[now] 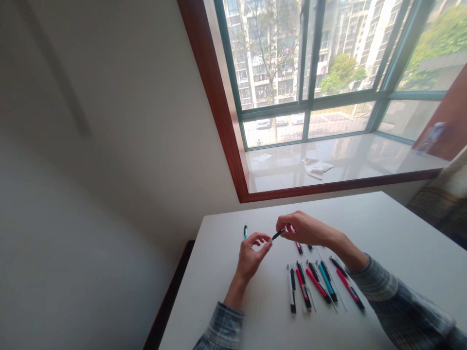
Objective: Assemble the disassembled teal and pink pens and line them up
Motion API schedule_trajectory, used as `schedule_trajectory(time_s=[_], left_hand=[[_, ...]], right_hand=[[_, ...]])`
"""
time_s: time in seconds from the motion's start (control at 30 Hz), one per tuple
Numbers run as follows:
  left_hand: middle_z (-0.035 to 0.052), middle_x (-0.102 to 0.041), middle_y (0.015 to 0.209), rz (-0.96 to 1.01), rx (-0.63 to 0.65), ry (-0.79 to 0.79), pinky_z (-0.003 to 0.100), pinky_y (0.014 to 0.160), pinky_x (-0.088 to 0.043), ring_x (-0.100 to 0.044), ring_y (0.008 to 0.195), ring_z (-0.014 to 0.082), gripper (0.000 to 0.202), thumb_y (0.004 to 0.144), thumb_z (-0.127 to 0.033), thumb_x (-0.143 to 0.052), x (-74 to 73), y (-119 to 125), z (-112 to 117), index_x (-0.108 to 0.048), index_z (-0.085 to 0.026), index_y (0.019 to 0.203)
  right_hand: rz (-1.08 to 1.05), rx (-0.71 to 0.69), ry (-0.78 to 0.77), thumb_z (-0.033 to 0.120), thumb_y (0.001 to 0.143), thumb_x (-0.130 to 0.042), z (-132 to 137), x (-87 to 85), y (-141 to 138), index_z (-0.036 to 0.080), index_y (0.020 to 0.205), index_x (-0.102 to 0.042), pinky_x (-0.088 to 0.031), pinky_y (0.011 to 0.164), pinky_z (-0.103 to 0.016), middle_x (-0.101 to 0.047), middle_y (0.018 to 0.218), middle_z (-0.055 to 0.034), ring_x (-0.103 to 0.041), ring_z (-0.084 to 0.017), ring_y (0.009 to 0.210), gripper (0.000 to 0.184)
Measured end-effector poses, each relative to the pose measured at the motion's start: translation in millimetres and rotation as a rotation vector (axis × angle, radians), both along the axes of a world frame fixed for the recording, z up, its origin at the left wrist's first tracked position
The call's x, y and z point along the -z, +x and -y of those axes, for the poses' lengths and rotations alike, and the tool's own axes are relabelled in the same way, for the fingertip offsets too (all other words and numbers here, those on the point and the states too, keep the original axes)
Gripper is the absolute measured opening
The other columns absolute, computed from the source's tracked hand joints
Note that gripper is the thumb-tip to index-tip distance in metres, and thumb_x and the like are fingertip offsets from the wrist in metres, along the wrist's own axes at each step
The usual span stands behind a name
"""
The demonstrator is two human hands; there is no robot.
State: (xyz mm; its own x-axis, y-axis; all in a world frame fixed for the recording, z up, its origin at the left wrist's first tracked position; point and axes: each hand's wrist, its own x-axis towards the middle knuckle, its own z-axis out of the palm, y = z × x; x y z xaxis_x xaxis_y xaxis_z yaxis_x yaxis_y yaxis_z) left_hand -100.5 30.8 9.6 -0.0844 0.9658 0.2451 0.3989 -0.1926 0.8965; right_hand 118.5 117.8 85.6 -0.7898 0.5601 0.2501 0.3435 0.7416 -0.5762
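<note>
My right hand (304,228) is closed on a pen (279,234) with a black tip and a pink barrel, holding it above the white table (383,228). My left hand (251,253) is raised beside it, with thumb and fingers pinched at the pen's black tip. Below the hands lies a row of several pens (321,284), pink, teal and black, side by side on the table. A single teal pen (245,231) lies apart, just left of my left hand.
A deep window sill (365,160) with a crumpled white cloth (316,167) and a paper scrap (262,157) runs behind the table. A plain wall stands to the left. Something brown and fabric-like sits at the right edge (448,194).
</note>
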Motion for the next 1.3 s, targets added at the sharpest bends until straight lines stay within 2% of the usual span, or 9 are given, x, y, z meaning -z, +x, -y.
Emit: schedule_trajectory(time_s=[0.13,0.33,0.4,0.5,0.7,0.8,0.97,1.17,1.3], left_hand=[[0.0041,-0.077,0.092,-0.022,0.002,-0.004,0.032,0.079,-0.049,-0.066,0.086,0.0202,0.011,0.085,-0.031,-0.073,-1.8,0.8,0.9,-0.077,-0.022,0.090],[0.0044,-0.077,0.094,-0.017,0.011,-0.002,0.033,0.080,-0.049,-0.065,0.086,0.0203,0.013,0.086,-0.033,-0.072,-1.9,0.4,1.5,-0.077,-0.022,0.092],[0.0044,-0.077,0.094,-0.021,0.011,-0.002,0.033,0.080,-0.049,-0.065,0.086,0.0204,0.013,0.086,-0.033,-0.072,-2.5,0.3,1.6,-0.077,-0.022,0.092],[0.0045,-0.077,0.094,-0.019,0.013,-0.002,0.033,0.079,-0.049,-0.065,0.087,0.0204,0.014,0.086,-0.033,-0.072,-3.3,0.5,1.6,-0.077,-0.022,0.094],[0.0041,-0.076,0.095,-0.005,0.005,-0.008,0.032,0.079,-0.048,-0.065,0.086,0.0196,0.015,0.085,-0.031,-0.073,-1.7,0.4,1.0,-0.078,-0.022,0.096],[0.0039,-0.076,0.093,-0.020,0.006,-0.006,0.032,0.079,-0.048,-0.064,0.086,0.0195,0.013,0.085,-0.029,-0.073,-2.0,0.3,1.1,-0.078,-0.022,0.094],[0.0032,-0.077,0.093,-0.020,0.019,-0.008,0.032,0.080,-0.047,-0.065,0.086,0.0193,0.012,0.085,-0.029,-0.073,-3.6,0.6,1.4,-0.078,-0.023,0.094],[0.0033,-0.077,0.094,-0.017,0.012,0.001,0.032,0.080,-0.048,-0.064,0.086,0.0194,0.013,0.086,-0.032,-0.073,0.6,-0.3,1.2,-0.078,-0.023,0.094],[0.0037,-0.077,0.094,-0.030,0.003,-0.002,0.032,0.080,-0.048,-0.064,0.086,0.0198,0.013,0.086,-0.032,-0.072,0.3,0.0,1.3,-0.078,-0.023,0.093]], right_hand=[[0.054,0.056,0.053,0.040,0.093,-0.068,0.6,-0.8,-1.3,0.021,0.081,-0.074,-0.042,0.059,-0.027,-0.074,0.073,-0.0030,-0.064,-0.016,0.063,0.023],[0.043,0.032,0.018,0.032,0.089,-0.071,1.0,-1.9,0.2,0.024,0.107,-0.071,-0.043,0.060,-0.025,-0.076,0.081,-0.0020,-0.066,-0.016,0.068,0.020],[0.056,0.037,0.039,0.030,0.090,-0.068,1.0,-1.3,-0.5,0.022,0.094,-0.073,-0.042,0.059,-0.025,-0.075,0.078,-0.0025,-0.065,-0.016,0.066,0.011],[0.088,0.085,0.065,0.039,0.095,-0.064,0.9,-0.6,-1.9,0.020,0.080,-0.074,-0.039,0.056,-0.027,-0.074,0.072,-0.0043,-0.061,-0.016,0.059,0.026],[0.078,0.036,0.018,0.029,0.090,-0.068,1.6,-2.6,0.3,0.022,0.106,-0.071,-0.042,0.060,-0.024,-0.075,0.080,-0.0019,-0.065,-0.016,0.068,0.018],[0.112,0.061,0.042,0.028,0.093,-0.065,3.0,-2.7,-1.2,0.020,0.091,-0.072,-0.040,0.060,-0.024,-0.074,0.077,-0.0028,-0.064,-0.015,0.067,0.010],[0.194,0.133,0.102,0.043,0.101,-0.055,3.8,-1.1,-5.9,0.019,0.070,-0.069,-0.031,0.053,-0.028,-0.067,0.059,-0.0037,-0.057,-0.015,0.053,0.042],[0.068,0.054,-0.009,0.034,0.091,-0.069,-0.2,0.2,1.4,0.023,0.109,-0.070,-0.043,0.062,-0.024,-0.076,0.083,-0.0026,-0.067,-0.016,0.071,0.021],[0.060,0.043,0.002,0.023,0.090,-0.066,-0.9,1.2,2.2,0.021,0.094,-0.071,-0.042,0.062,-0.023,-0.074,0.080,-0.0017,-0.064,-0.015,0.069,0.006]])
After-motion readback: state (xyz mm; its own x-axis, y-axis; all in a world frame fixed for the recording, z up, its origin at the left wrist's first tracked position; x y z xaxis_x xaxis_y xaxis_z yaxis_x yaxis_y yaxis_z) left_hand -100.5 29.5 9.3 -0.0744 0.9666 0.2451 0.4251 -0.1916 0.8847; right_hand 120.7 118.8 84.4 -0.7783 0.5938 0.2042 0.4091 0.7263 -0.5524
